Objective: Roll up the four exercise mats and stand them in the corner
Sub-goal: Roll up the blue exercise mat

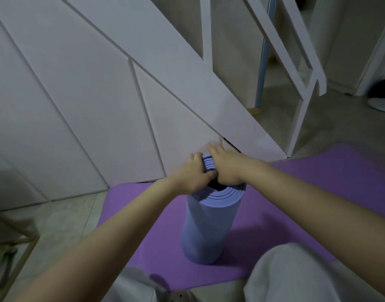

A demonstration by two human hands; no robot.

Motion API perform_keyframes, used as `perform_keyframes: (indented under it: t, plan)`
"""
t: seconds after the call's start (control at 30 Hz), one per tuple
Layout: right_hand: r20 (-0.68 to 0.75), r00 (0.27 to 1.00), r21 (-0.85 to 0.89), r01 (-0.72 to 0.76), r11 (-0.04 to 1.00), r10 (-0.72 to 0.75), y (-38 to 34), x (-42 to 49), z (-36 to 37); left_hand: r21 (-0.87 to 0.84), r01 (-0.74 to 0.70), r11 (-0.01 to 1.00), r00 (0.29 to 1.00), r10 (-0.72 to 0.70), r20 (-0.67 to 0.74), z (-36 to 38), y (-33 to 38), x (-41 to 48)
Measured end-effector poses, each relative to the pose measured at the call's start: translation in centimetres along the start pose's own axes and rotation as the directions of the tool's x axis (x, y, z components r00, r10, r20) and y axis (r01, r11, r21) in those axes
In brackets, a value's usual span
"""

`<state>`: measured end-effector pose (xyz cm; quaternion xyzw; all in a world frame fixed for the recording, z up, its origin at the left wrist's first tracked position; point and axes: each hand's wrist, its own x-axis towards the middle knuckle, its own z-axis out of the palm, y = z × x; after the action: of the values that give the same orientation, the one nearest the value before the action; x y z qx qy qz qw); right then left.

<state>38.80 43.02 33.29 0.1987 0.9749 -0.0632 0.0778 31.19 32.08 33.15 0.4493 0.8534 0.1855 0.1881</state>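
the rolled mat (209, 225), pale blue, stands upright on its end on a purple mat (307, 192) that lies flat on the floor. the roll's lower end sits near the middle of the purple mat's near part, and its top end, showing the spiral of layers, leans slightly away towards the white panelled wall (78, 105). the top seems to be just beside that wall, though whether it touches cannot be told

both hands are on the top of the roll. the left hand (192, 175) grips the left side of the top rim, fingers curled over the far edge and thumb coming round on the near side. the right hand (226, 166) lies across the top from the right, its palm resting on the layers and its fingers (212, 148) stretched out straight past the roll towards the wall panel, holding nothing in a grasp. the two hands touch each other over the middle of the roll

a knee in light trousers (296, 275) is at the bottom right, over the near edge of the purple mat. pale floor tiles (67, 214) show to the left of the mat. beyond the wall's slanted edge stands a light blue pole (262, 62)
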Motion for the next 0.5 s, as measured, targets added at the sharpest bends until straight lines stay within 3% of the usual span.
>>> perform_keyframes:
  t: [0.1, 0.17, 0.33, 0.5]
  plan:
    - [-0.056, 0.995, 0.279, 0.096, 0.955, -0.083, 1.0, -0.7, 0.3, -0.43, 0.131, 0.893, 0.988, -0.152, -0.014, 0.0, -1.2, -0.4]
    - [-0.064, 0.991, 0.332, 0.133, 0.934, -0.119, 1.2, -1.1, 0.4, -0.538, 0.186, 0.822, 0.981, -0.189, 0.051, 0.2, -1.7, -1.0]
    - [-0.111, 0.966, 0.202, 0.252, 0.946, -0.234, -0.2, 0.3, -0.4, -0.43, 0.184, 0.884, 0.972, -0.23, -0.057, -0.5, -2.1, -1.2]
    - [-0.105, 0.944, 0.036, 0.318, 0.948, -0.312, -2.8, 1.8, -0.9, -0.429, 0.243, 0.87, 0.963, -0.27, -0.004, -1.4, -4.6, -2.4]
